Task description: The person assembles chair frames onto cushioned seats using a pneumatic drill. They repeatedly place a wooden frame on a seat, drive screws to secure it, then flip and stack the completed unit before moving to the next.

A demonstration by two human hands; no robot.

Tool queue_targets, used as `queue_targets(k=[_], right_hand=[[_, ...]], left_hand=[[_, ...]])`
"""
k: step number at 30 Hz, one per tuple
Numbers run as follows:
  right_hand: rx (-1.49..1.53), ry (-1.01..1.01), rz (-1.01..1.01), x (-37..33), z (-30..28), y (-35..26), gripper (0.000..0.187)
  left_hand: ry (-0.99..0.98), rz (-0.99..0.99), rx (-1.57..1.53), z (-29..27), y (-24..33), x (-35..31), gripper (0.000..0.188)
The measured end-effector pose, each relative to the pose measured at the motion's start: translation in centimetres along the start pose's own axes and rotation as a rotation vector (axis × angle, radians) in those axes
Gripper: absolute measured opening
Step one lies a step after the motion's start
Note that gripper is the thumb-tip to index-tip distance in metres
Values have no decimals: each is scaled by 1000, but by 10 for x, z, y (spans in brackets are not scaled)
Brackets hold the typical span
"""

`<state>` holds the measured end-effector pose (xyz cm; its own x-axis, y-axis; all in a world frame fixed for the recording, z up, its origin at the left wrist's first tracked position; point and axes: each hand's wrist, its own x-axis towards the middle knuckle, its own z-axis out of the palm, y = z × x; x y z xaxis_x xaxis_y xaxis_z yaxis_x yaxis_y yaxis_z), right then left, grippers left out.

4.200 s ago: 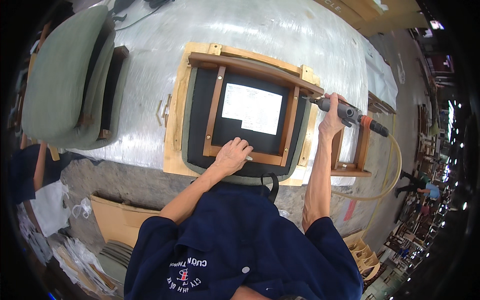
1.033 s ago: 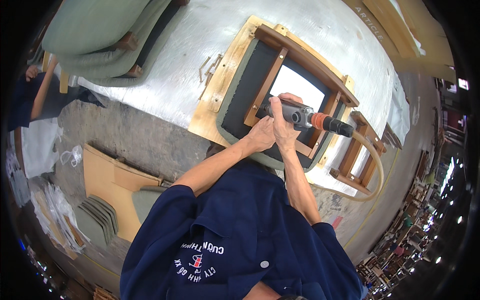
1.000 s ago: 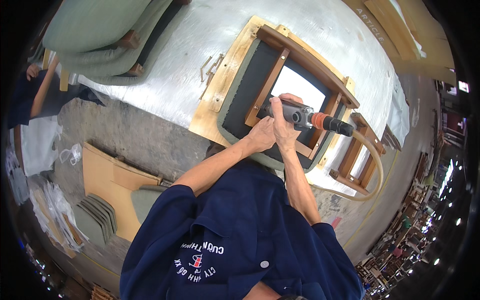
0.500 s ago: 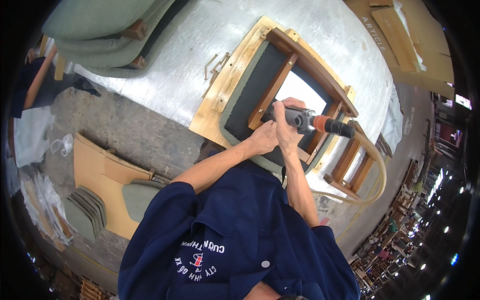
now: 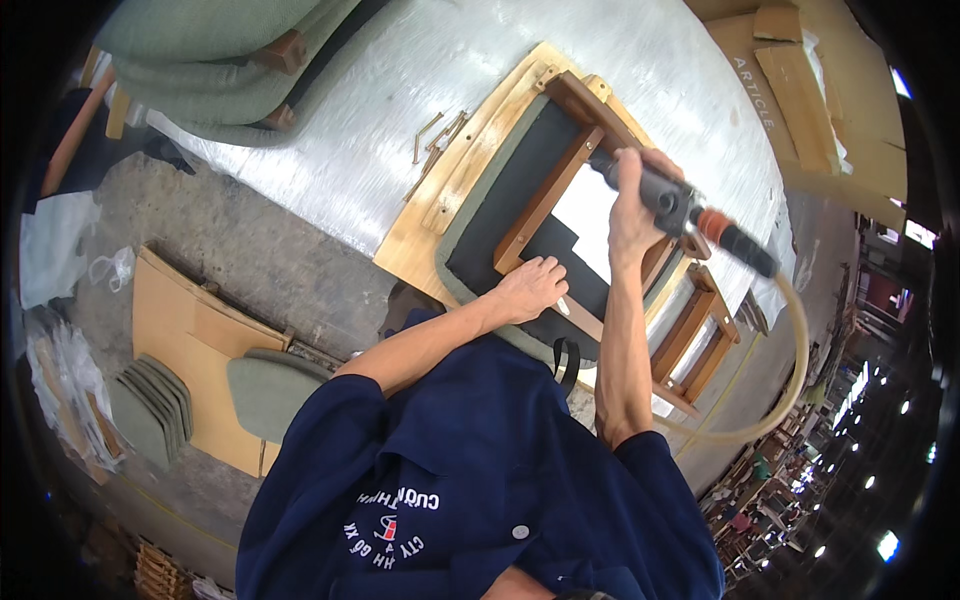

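Air tool gripped over the upturned seat frame

The air tool [image 5: 680,205] is clenched in the right hand [image 5: 630,205] above the seat frame [image 5: 545,200]; the left hand [image 5: 530,288] is laid flat, fingers released, on the frame's near rail.

Across the middle of the frame the silver-wrapped table [image 5: 400,110] has an open stretch left of the wooden seat frame [image 5: 560,200], broken only by a few loose metal brackets [image 5: 435,135] lying just beside the frame's plywood edge. The upper left is blocked by green upholstered chairs [image 5: 210,45] piled on the table. At right centre the air tool [image 5: 680,205] and its hose [image 5: 790,350] cross the frame's far rail. A smaller wooden frame [image 5: 700,335] crowds the table edge lower right.
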<state>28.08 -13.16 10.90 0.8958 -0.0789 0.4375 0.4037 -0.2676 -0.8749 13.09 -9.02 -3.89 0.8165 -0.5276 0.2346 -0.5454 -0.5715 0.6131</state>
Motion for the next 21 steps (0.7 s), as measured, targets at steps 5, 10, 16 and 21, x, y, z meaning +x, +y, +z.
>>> queue_targets(k=[5,10,16,21], right_hand=[[-88,75,40,43,-2,39,30],[-56,69,95,45,-3,56,29],[-78,56,126,50,0,59,20],[-138,-6,121,58,5,60,19]], left_hand=[[-34,-6,-2,-8,2,0,11],[-44,-9,-29,-9,1,1,12],[-65,-5,-14,-10,1,3,13],[-70,-10,-2,-10,2,4,13]])
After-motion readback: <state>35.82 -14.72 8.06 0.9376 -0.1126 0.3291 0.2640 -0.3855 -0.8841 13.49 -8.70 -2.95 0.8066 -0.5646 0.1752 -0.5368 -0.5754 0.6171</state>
